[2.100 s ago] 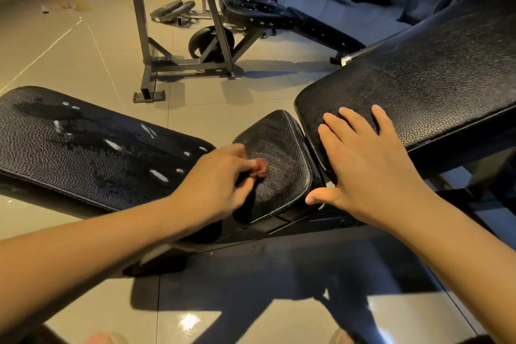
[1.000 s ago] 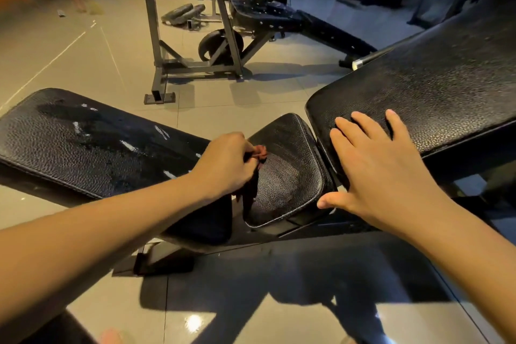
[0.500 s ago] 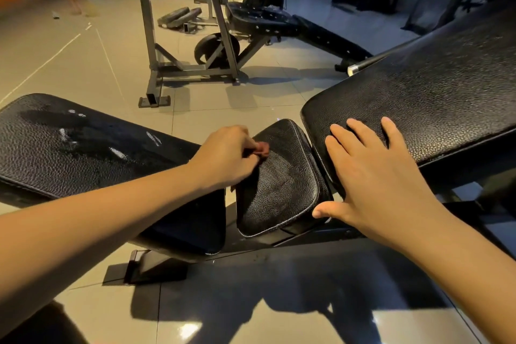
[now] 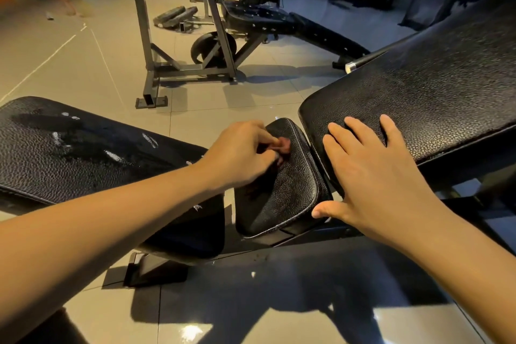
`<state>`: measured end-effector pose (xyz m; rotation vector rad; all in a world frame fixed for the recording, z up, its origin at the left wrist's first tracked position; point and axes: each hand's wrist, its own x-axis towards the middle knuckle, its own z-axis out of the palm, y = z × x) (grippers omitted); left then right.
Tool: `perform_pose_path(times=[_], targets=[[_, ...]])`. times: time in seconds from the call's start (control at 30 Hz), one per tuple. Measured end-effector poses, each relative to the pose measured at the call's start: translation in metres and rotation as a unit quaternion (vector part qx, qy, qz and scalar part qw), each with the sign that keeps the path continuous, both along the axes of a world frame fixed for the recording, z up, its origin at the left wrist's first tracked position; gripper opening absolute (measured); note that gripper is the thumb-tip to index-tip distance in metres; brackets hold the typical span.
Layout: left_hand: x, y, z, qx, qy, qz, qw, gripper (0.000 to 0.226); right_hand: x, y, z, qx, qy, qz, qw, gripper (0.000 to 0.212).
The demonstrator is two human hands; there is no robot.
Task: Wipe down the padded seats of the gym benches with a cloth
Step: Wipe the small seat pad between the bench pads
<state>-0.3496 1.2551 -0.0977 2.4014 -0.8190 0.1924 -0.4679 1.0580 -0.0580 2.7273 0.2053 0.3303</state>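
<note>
Since half a second ago, the cloth (image 4: 283,146) has been carried a little inward across the far end of the small seat pad (image 4: 284,193), while the right hand (image 4: 371,176) has been kept where it was on the inclined back pad (image 4: 432,92). Trouble is judged most likely to come from how small the cloth is bunched: only a narrow strip of leather is covered with each pass, so the near half and the stitched edges of the seat pad may be left unwiped, and the wad may be dragged out of the fingers by the grainy surface. On the long pad (image 4: 83,153) at the left, white scuffed patches are seen, where a cloth may be caught. The reddish cloth is pinched between thumb and curled fingertips of the left hand (image 4: 243,153) and pressed on the seat pad. Nothing is held by the right hand; it is laid flat with fingers spread, thumb stretched beside the seat pad.
</note>
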Motion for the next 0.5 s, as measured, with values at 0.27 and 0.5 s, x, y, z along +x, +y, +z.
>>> perform_pose_path(times=[0.27,0.5], targets=[[0.009,-0.004,0.005,-0.020,0.023,-0.005,1.000,0.024,-0.001,0.001,0.000,0.000,0.004,0.002,1.000,0.117],[0.034,-0.001,-0.005,0.013,0.016,0.117,0.993,0.025,-0.002,0.000,-0.001,-0.001,-0.003,0.008,1.000,0.116]])
